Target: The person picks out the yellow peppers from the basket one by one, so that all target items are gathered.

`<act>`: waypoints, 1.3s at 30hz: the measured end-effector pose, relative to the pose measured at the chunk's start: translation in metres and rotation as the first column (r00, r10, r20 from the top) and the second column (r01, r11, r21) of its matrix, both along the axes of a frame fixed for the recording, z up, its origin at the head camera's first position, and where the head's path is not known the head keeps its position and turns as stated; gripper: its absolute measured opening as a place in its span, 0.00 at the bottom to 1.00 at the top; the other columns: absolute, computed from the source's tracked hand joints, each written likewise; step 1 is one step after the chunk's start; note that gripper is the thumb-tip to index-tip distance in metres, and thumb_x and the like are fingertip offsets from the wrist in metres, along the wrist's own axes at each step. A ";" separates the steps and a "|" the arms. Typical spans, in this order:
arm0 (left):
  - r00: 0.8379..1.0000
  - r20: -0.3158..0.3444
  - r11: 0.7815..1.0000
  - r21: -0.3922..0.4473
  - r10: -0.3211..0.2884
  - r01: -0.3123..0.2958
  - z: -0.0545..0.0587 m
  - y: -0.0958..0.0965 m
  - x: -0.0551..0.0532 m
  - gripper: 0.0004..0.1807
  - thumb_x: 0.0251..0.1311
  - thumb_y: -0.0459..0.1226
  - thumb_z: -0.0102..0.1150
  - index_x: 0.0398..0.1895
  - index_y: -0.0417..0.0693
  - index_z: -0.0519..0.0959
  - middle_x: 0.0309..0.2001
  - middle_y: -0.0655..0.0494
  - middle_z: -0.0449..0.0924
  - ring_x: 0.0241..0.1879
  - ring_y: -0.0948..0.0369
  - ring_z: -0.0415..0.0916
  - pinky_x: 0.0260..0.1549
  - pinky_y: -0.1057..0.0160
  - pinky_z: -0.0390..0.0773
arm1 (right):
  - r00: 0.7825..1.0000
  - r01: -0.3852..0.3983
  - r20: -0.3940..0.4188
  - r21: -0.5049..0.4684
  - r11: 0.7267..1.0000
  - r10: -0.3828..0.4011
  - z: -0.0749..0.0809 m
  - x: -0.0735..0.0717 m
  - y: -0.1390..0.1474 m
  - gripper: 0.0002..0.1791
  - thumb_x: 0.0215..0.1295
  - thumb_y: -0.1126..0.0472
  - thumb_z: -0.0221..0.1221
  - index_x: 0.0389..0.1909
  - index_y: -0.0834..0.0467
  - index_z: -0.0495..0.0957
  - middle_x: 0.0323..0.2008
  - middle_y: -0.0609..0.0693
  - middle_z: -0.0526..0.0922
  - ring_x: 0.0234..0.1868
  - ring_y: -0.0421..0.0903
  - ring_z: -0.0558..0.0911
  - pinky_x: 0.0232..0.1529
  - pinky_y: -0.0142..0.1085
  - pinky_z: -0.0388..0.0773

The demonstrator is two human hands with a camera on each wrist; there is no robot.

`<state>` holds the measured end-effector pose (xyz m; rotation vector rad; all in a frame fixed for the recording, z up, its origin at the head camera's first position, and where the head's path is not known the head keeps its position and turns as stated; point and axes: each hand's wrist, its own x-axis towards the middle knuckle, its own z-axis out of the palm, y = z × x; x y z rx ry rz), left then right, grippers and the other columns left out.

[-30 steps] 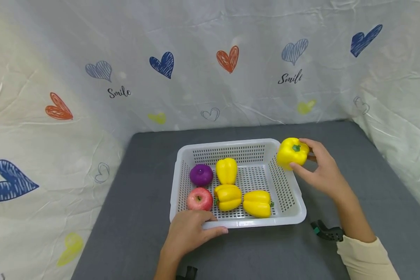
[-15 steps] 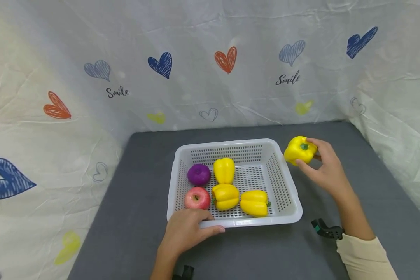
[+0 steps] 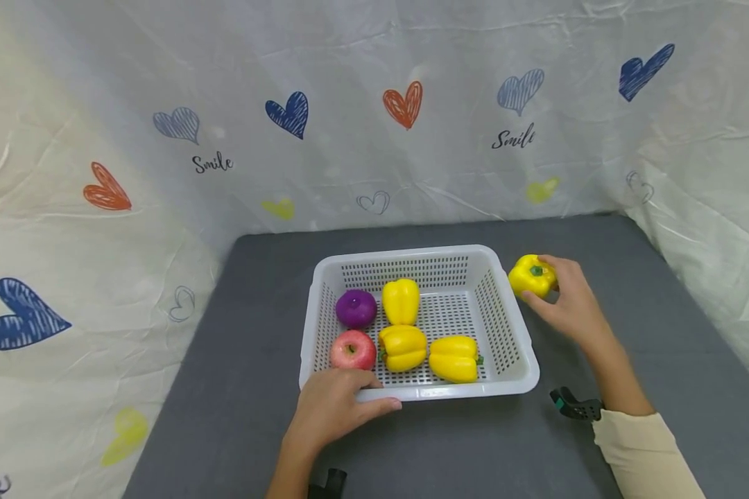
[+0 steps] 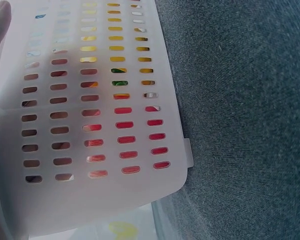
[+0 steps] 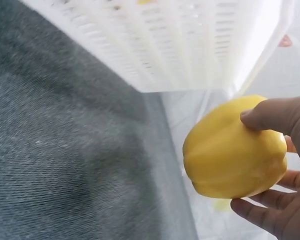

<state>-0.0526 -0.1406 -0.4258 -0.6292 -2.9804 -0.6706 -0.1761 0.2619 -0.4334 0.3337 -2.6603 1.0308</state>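
In the head view my right hand (image 3: 571, 305) holds a yellow bell pepper (image 3: 529, 278) just outside the right wall of a white perforated basket (image 3: 468, 392). Thumb and fingers clasp the pepper (image 5: 230, 155) from opposite sides in the right wrist view. Whether it touches the table is hard to tell. My left hand (image 3: 331, 403) grips the basket's front rim, fingers over the inside and thumb outside. Inside lie an upright yellow pepper (image 3: 401, 302), two yellow peppers on their sides (image 3: 403, 348), a red apple (image 3: 353, 350) and a round purple vegetable or fruit (image 3: 356, 309).
The basket stands on a dark grey cloth-covered table (image 3: 262, 319). A pale curtain (image 3: 349, 159) printed with hearts hangs behind and at both sides. Black straps (image 3: 577, 405) are near both wrists.
My right hand carried the pepper rightward, away from the basket's right rim, then lowered it beside the basket. The left hand stays on the front rim.
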 end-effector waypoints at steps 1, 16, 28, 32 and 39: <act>1.000 0.001 1.000 0.001 -0.002 0.002 0.000 0.000 0.000 0.26 0.52 0.75 0.54 0.28 0.70 0.85 0.21 0.83 0.72 0.19 0.72 0.65 0.20 0.69 0.66 | 1.000 0.003 0.014 0.005 1.000 -0.003 -0.002 -0.001 0.000 0.40 0.60 0.65 0.68 0.70 0.70 0.60 0.64 0.71 0.62 0.55 0.65 0.68 0.50 0.60 0.72; 1.000 -0.006 1.000 0.012 -0.002 0.002 -0.006 -0.001 -0.001 0.27 0.52 0.75 0.53 0.28 0.69 0.86 0.21 0.82 0.73 0.19 0.73 0.65 0.20 0.70 0.66 | 0.995 0.022 0.099 0.071 0.997 -0.029 -0.024 -0.005 0.002 0.40 0.59 0.66 0.67 0.70 0.71 0.59 0.62 0.76 0.60 0.56 0.71 0.66 0.52 0.66 0.66; 1.000 -0.007 1.000 0.020 -0.009 0.009 -0.005 -0.001 -0.002 0.27 0.52 0.74 0.55 0.26 0.67 0.85 0.18 0.81 0.68 0.17 0.73 0.63 0.18 0.70 0.64 | 0.994 0.026 0.101 0.077 0.997 -0.034 -0.023 -0.006 0.002 0.41 0.59 0.64 0.67 0.70 0.70 0.59 0.63 0.76 0.59 0.57 0.71 0.65 0.52 0.67 0.66; 1.000 -0.012 1.000 0.019 -0.011 0.011 -0.004 -0.001 -0.002 0.27 0.52 0.74 0.55 0.26 0.67 0.84 0.17 0.81 0.67 0.17 0.73 0.63 0.18 0.70 0.64 | 0.997 0.000 0.078 0.084 0.996 -0.007 -0.019 -0.007 0.004 0.40 0.59 0.63 0.68 0.69 0.70 0.60 0.63 0.76 0.60 0.57 0.72 0.65 0.49 0.67 0.66; 1.000 -0.025 1.000 0.017 -0.016 0.016 -0.004 -0.001 -0.002 0.26 0.52 0.74 0.55 0.25 0.67 0.84 0.17 0.81 0.67 0.16 0.72 0.62 0.17 0.70 0.64 | 0.998 -0.056 0.048 0.127 0.990 0.050 0.005 -0.013 0.004 0.35 0.61 0.61 0.67 0.65 0.71 0.65 0.64 0.74 0.63 0.60 0.74 0.63 0.51 0.68 0.65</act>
